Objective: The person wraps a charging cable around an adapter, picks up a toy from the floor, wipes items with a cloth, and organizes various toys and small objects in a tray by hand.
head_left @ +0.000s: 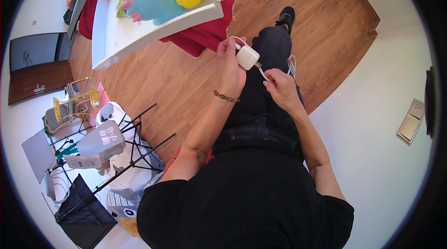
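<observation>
A small white block (247,57), shaped like a charger, lies in my left hand (231,65) above my dark trousers. A white cord loops from its upper side around the fingers of that hand. At its lower right, a grey-tipped plug joins it to a white cable (264,74). My right hand (281,86) pinches this cable just beside the plug. More of the white cable hangs in loops behind my right hand, over my leg.
A white tray table (156,34) with blue and yellow figures stands at upper left over a red cloth (198,37). Black tripod legs (139,156), a grey bag (102,142) and plush toys are at lower left. A wall socket (410,121) is on the right.
</observation>
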The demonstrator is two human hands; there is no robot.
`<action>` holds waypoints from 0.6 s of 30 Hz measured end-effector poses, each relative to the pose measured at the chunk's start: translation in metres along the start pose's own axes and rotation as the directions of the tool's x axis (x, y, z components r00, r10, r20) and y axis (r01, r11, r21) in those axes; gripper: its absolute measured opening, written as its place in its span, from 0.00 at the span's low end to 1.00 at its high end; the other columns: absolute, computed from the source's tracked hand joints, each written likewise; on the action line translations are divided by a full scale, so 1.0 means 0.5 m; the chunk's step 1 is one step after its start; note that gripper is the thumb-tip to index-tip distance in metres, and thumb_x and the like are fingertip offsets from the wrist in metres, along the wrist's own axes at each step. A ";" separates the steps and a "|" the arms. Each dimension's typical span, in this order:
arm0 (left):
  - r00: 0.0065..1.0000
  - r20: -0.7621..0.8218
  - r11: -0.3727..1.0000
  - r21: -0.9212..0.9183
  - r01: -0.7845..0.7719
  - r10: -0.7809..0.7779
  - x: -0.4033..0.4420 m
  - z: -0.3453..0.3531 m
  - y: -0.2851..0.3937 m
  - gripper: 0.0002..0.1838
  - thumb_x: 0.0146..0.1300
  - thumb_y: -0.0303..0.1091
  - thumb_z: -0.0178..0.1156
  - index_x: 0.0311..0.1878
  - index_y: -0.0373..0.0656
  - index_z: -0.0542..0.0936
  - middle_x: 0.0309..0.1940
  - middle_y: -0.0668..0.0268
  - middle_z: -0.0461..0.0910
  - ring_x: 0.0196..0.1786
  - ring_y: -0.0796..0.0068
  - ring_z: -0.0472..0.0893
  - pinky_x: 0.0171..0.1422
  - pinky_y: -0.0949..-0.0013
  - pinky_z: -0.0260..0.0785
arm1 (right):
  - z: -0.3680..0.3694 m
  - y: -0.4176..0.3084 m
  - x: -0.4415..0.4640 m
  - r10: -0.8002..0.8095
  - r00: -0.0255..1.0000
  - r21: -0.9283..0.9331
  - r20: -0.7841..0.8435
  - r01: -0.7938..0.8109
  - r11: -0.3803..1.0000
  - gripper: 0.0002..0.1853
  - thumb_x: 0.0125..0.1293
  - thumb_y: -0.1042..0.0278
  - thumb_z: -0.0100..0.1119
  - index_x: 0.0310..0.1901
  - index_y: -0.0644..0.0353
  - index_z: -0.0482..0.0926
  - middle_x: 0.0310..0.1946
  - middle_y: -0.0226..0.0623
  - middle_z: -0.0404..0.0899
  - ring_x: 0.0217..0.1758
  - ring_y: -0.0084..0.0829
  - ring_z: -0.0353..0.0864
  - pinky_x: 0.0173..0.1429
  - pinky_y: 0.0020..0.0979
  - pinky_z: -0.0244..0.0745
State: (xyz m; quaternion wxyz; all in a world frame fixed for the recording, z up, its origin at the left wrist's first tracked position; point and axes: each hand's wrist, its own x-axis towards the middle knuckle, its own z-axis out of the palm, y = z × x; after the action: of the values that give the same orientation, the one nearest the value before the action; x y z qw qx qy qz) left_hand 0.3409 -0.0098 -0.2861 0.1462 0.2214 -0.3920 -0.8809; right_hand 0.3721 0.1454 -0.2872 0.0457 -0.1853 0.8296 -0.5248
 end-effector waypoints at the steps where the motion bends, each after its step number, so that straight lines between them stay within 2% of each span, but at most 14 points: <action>1: 0.998 0.021 0.998 0.027 -0.059 0.059 0.000 0.001 -0.006 0.07 0.70 0.33 0.48 0.41 0.40 0.68 0.38 0.58 0.76 0.40 0.70 0.78 0.47 0.67 0.75 | -0.005 -0.008 0.002 0.019 1.000 0.010 -0.010 -0.019 1.000 0.06 0.52 0.76 0.59 0.33 0.64 0.75 0.26 0.41 0.76 0.27 0.40 0.78 0.32 0.35 0.71; 7: 0.998 0.066 1.000 0.017 -0.001 0.000 -0.015 0.020 -0.007 0.07 0.70 0.31 0.48 0.47 0.41 0.64 0.43 0.56 0.75 0.42 0.70 0.78 0.45 0.67 0.75 | -0.014 -0.032 0.010 0.102 0.991 0.099 -0.083 -0.094 0.991 0.06 0.52 0.78 0.59 0.33 0.65 0.77 0.26 0.41 0.77 0.27 0.36 0.79 0.31 0.32 0.70; 10: 0.973 0.221 0.997 0.022 0.069 -0.072 -0.023 0.018 0.001 0.12 0.69 0.32 0.49 0.52 0.44 0.63 0.50 0.57 0.72 0.47 0.64 0.77 0.48 0.61 0.76 | -0.014 -0.028 0.011 0.160 0.982 0.157 -0.100 -0.143 0.977 0.06 0.52 0.78 0.59 0.33 0.66 0.77 0.27 0.41 0.77 0.28 0.34 0.79 0.32 0.31 0.70; 12: 0.942 0.306 0.991 0.028 0.133 -0.135 -0.036 0.022 0.012 0.17 0.66 0.29 0.52 0.56 0.46 0.62 0.53 0.58 0.70 0.49 0.64 0.77 0.49 0.60 0.76 | -0.025 -0.024 0.011 0.195 0.976 0.187 -0.100 -0.174 0.967 0.06 0.53 0.78 0.59 0.33 0.66 0.77 0.28 0.41 0.77 0.28 0.33 0.79 0.32 0.30 0.70; 13: 0.923 0.346 0.986 0.033 0.165 -0.166 -0.039 0.024 0.015 0.19 0.65 0.28 0.54 0.57 0.47 0.61 0.54 0.58 0.69 0.50 0.64 0.77 0.49 0.60 0.76 | -0.030 -0.021 0.013 0.169 0.981 0.162 -0.096 -0.152 0.975 0.06 0.52 0.78 0.59 0.34 0.66 0.77 0.28 0.41 0.77 0.29 0.34 0.79 0.33 0.31 0.70; 15: 0.930 0.338 0.990 0.050 0.135 -0.144 -0.030 0.016 0.008 0.25 0.62 0.26 0.57 0.60 0.48 0.60 0.54 0.58 0.70 0.52 0.65 0.76 0.51 0.61 0.76 | -0.041 -0.019 0.016 0.115 0.990 0.111 -0.086 -0.106 0.988 0.07 0.51 0.78 0.59 0.35 0.66 0.77 0.29 0.42 0.77 0.31 0.35 0.79 0.34 0.32 0.70; 18: 0.917 0.374 0.990 0.085 0.112 -0.136 -0.013 0.008 0.003 0.30 0.60 0.24 0.59 0.63 0.49 0.59 0.52 0.58 0.72 0.53 0.67 0.76 0.52 0.62 0.76 | -0.057 -0.018 0.022 -0.061 0.996 -0.067 -0.071 0.056 0.996 0.08 0.50 0.78 0.58 0.35 0.63 0.78 0.29 0.41 0.76 0.32 0.39 0.77 0.35 0.35 0.69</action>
State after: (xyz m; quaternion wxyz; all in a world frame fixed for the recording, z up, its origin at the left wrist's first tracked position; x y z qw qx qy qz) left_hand 0.3449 -0.0055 -0.2809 0.0045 0.0760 -0.4251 -0.9019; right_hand 0.3566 0.1623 -0.2654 -0.0059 -0.1915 0.8417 -0.5049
